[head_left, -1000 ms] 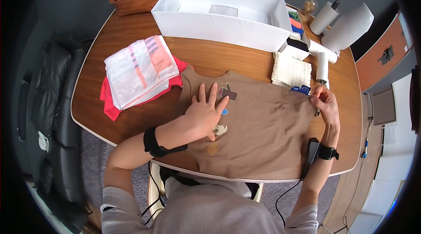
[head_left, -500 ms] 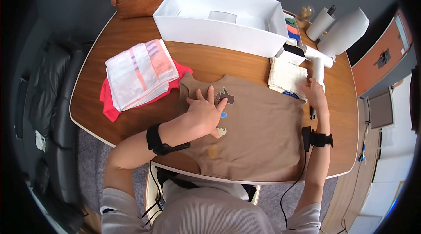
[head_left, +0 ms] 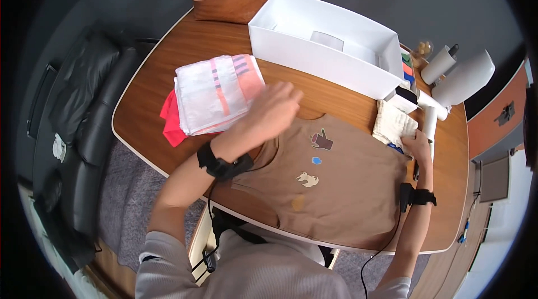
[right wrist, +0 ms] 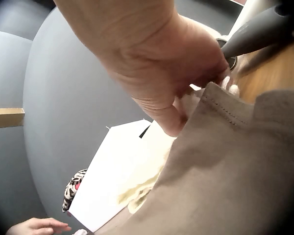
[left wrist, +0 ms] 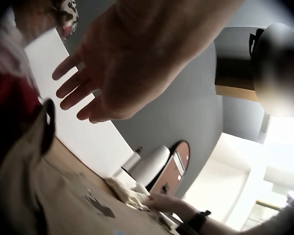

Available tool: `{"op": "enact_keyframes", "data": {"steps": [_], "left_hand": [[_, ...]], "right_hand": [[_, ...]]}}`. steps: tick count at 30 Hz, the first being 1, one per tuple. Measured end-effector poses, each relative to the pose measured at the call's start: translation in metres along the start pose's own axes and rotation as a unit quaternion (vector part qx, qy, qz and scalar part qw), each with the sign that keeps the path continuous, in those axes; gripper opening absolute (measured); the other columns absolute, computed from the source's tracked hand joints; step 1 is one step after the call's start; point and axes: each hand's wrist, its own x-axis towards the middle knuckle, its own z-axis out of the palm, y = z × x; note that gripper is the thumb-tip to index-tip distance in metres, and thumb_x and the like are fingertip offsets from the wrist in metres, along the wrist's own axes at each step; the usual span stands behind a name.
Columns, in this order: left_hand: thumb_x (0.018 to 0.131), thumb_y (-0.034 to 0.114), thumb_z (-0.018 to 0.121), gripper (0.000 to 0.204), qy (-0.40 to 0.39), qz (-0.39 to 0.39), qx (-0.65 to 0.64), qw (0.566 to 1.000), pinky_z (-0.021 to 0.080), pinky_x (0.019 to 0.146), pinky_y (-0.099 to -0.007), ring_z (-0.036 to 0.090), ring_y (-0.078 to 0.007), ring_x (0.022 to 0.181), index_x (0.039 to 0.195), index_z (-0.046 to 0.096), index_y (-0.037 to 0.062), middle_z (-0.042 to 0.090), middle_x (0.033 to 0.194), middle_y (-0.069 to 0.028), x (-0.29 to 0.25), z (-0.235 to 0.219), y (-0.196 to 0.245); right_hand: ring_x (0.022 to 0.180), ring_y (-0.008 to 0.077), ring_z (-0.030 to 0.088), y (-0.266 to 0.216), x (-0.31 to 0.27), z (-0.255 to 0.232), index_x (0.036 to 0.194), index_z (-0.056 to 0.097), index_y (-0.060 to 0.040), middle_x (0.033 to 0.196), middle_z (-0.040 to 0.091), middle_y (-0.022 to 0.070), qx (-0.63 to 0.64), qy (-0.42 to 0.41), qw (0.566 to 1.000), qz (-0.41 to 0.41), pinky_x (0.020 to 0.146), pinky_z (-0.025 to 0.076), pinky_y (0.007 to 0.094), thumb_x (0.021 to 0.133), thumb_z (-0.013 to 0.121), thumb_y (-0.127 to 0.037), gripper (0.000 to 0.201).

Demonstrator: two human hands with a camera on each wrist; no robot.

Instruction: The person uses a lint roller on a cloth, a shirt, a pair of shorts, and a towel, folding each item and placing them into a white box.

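Observation:
A brown top (head_left: 347,187) with animal patches lies flat on the table. My left hand (head_left: 274,110) is raised over its neckline end, beside a stack of white and pink folded towels (head_left: 210,97). In the left wrist view the fingers (left wrist: 71,90) are loosely extended with nothing in them. At the far right corner of the top is my right hand (head_left: 418,148), its fingertips right at the edge of a folded cream cloth (head_left: 394,122). The right wrist view shows thumb and bent fingers beside the top's stitched corner (right wrist: 210,93); I cannot tell what they pinch.
A white open box (head_left: 319,64) stands at the back, with a brown leather bag (head_left: 235,2) to its left. Right of the cream cloth are a white roll (head_left: 430,125) and a tall white container (head_left: 468,83). Red fabric (head_left: 175,125) lies under the towels.
My left hand has lifted off the patches and moved toward the towels. My right hand left the top's corner for the cream cloth's edge and stays near it. The head view has shifted.

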Motion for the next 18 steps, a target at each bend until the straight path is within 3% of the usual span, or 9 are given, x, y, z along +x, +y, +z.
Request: {"op": "enact_keyframes", "data": {"steps": [2,3,6,7,10,16,18], "left_hand": [[0.081,0.022,0.055,0.035,-0.022,-0.055,0.091,0.994,0.037,0.084,-0.0431,0.043,-0.0329,0.105,0.111,0.052,0.0042,0.049,0.113,-0.0165,-0.005,-0.003,-0.026],[0.084,0.033,0.051,0.044,-0.108,-0.106,0.100,0.983,0.031,0.091,-0.0520,0.031,-0.0390,0.119,0.120,0.048,0.0085,0.034,0.132,-0.0189,-0.006,-0.008,-0.036],[0.084,0.042,0.048,0.048,-0.224,-0.212,0.059,0.950,0.027,0.093,-0.0602,0.023,-0.0428,0.124,0.121,0.047,0.0130,0.023,0.139,-0.0183,-0.010,-0.014,-0.040],[0.083,0.047,0.047,0.049,-0.231,-0.210,0.051,0.949,0.024,0.092,-0.0652,0.016,-0.0476,0.125,0.120,0.047,0.0152,0.014,0.142,-0.0167,-0.010,-0.008,-0.047],[0.083,0.047,0.047,0.049,-0.195,-0.218,0.070,0.954,0.026,0.091,-0.0647,0.016,-0.0504,0.123,0.119,0.047,0.0135,0.016,0.141,-0.0166,-0.013,0.000,-0.043],[0.084,0.046,0.047,0.049,-0.230,-0.224,0.072,0.944,0.026,0.089,-0.0653,0.017,-0.0511,0.122,0.117,0.046,0.0102,0.019,0.140,-0.0171,-0.009,-0.002,-0.044],[0.083,0.053,0.044,0.057,-0.249,-0.242,0.042,0.937,0.022,0.084,-0.0723,0.011,-0.0497,0.125,0.121,0.045,0.0105,0.017,0.141,-0.0176,-0.008,-0.010,-0.041]], "right_hand": [[0.067,0.0140,0.056,0.013,0.002,0.007,0.099,0.055,0.0083,0.079,0.061,0.0131,0.033,0.076,0.992,-0.096,0.059,0.045,0.0281,0.067,0.055,-0.009,0.036],[0.071,0.0132,0.055,0.010,0.000,0.004,0.112,0.049,0.0052,0.086,0.060,0.0122,0.065,0.067,0.994,-0.059,0.061,0.045,0.0260,0.071,0.051,-0.008,0.043],[0.071,0.0116,0.055,-0.001,-0.003,-0.006,0.117,0.045,0.0048,0.085,0.059,0.0097,0.194,0.062,0.979,-0.003,0.060,0.044,0.0243,0.074,0.050,-0.007,0.045],[0.070,0.0100,0.054,-0.014,-0.007,-0.011,0.119,0.042,0.0059,0.085,0.058,0.0078,0.207,0.047,0.977,0.024,0.059,0.044,0.0228,0.076,0.049,-0.006,0.046],[0.070,0.0096,0.053,-0.014,-0.001,-0.010,0.119,0.043,0.0057,0.087,0.057,0.0078,0.282,0.081,0.956,0.005,0.060,0.043,0.0223,0.075,0.049,-0.005,0.045],[0.076,0.0111,0.054,-0.049,-0.016,-0.014,0.121,0.042,0.0042,0.092,0.058,0.0087,0.347,0.052,0.936,-0.005,0.068,0.044,0.0227,0.076,0.050,-0.006,0.047],[0.081,0.0125,0.055,-0.059,-0.019,-0.015,0.120,0.042,0.0051,0.095,0.057,0.0093,0.348,0.048,0.936,0.002,0.071,0.044,0.0231,0.076,0.051,-0.006,0.046]]}}
